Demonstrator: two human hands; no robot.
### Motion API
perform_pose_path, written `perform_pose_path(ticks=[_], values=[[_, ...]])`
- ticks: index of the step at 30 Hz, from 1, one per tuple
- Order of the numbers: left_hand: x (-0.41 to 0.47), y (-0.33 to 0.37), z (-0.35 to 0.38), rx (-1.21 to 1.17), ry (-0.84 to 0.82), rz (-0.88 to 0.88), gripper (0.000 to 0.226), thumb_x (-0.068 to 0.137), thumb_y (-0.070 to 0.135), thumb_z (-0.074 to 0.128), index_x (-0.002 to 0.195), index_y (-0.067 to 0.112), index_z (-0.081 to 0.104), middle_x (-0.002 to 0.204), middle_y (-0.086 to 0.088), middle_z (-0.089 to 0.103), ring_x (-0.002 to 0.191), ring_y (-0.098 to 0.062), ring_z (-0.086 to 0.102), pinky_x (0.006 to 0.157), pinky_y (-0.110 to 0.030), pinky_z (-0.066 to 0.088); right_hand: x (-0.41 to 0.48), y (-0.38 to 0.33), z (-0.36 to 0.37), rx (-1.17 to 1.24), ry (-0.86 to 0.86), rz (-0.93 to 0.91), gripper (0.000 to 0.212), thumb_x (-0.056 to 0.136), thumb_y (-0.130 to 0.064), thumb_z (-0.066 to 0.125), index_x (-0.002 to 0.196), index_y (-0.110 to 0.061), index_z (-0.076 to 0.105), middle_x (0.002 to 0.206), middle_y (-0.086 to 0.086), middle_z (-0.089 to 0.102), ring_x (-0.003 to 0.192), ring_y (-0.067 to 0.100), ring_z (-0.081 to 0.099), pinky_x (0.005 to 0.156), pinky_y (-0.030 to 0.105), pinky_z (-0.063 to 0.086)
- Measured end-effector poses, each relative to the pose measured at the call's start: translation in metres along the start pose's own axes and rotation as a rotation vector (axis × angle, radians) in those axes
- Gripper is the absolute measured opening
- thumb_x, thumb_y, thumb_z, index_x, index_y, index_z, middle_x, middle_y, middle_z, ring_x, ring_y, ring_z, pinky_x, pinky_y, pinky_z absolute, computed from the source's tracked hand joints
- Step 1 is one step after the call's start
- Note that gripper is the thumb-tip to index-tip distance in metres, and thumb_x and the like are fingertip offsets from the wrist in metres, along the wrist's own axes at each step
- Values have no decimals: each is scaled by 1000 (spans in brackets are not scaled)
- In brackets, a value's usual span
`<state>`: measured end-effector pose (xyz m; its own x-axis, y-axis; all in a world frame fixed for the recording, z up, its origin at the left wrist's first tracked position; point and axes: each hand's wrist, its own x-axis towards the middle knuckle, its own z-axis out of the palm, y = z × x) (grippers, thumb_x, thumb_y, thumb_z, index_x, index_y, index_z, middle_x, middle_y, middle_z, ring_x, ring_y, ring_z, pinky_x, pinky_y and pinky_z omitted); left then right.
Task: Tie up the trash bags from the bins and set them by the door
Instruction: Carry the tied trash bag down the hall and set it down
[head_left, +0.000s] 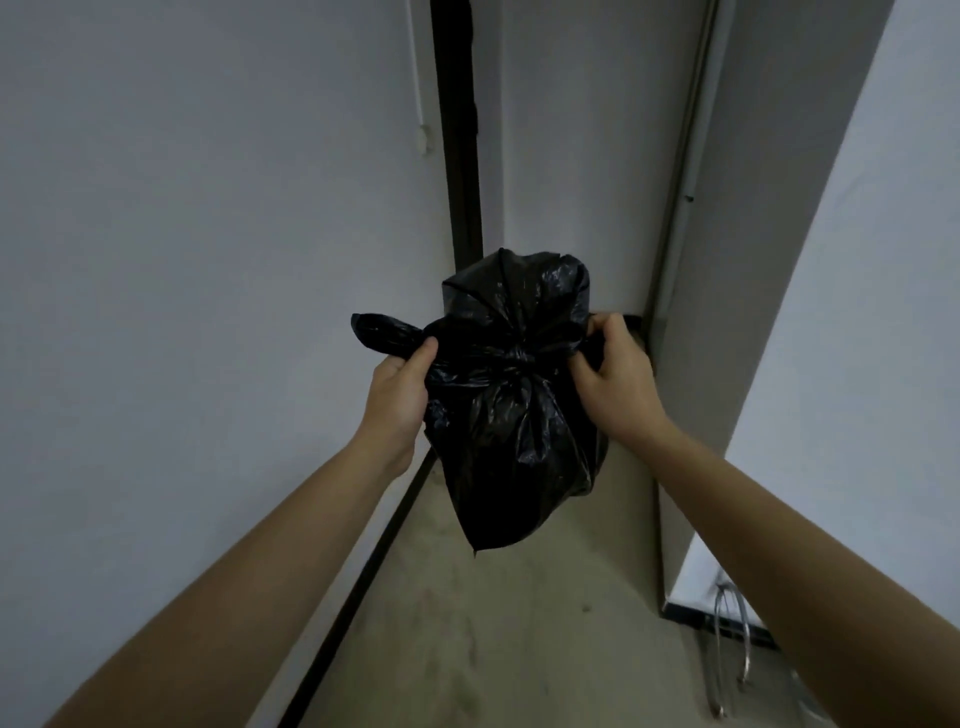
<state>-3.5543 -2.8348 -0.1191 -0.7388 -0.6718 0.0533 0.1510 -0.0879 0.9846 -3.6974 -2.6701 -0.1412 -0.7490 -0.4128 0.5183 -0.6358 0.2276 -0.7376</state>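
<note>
**Two hands on one black trash bag, held off the floor in a narrow passage**

Both bare hands were closed on the same black trash bag (511, 415), which hung in the air between them, clear of the floor (519, 623). The left hand (397, 397) pinched one loose flap of plastic at the bag's upper left side, thumb on top, with the flap's end sticking out past the fingers to the left. The right hand (610, 379) gripped the opposite flap at the upper right, fingers curled around it. The two flaps met at a bunched, gathered point near the bag's middle; whether a knot was fully formed there could not be told. Above that point the plastic puffed up into a rounded top, and the lower part tapered to a point hanging down.

Bag surface: glossy, wrinkled, no printing, brand or label legible.

Behind the bag stood a pale door (571, 156) with a dark gap along its left edge. Pale wall (208, 260) lay to the left, with a dark strip along its base. A shiny metal frame (732, 654) stood on the floor at lower right, partly blurred.
</note>
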Motion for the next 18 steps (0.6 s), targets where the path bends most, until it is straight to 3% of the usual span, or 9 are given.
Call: perform_pose_path(ticks=[5, 12, 18], values=[[136, 6, 1, 36, 67, 20, 26, 103, 31, 52, 116, 16, 69, 108, 0, 75, 93, -8, 72, 73, -15, 53, 133, 39, 60, 42, -76, -25, 11, 97, -19, 57, 103, -14, 49, 91, -3, 61, 64, -2, 50, 55, 13, 35], [312, -8, -19, 2, 150, 0, 30, 102, 32, 53, 121, 13, 67, 112, -2, 74, 103, -14, 70, 81, -22, 52, 285, 83, 155, 62, -188, -44, 9, 99, -21, 57, 102, -22, 48, 96, -3, 61, 78, 1, 54, 60, 10, 36], [471, -45, -42, 119, 69, 13, 36, 103, 42, 47, 121, 17, 66, 110, 3, 73, 94, -4, 70, 72, -12, 53, 404, 143, 252, 63, -167, 34, 13, 98, -28, 59, 104, -22, 49, 90, -12, 59, 69, 3, 51, 58, 16, 39]])
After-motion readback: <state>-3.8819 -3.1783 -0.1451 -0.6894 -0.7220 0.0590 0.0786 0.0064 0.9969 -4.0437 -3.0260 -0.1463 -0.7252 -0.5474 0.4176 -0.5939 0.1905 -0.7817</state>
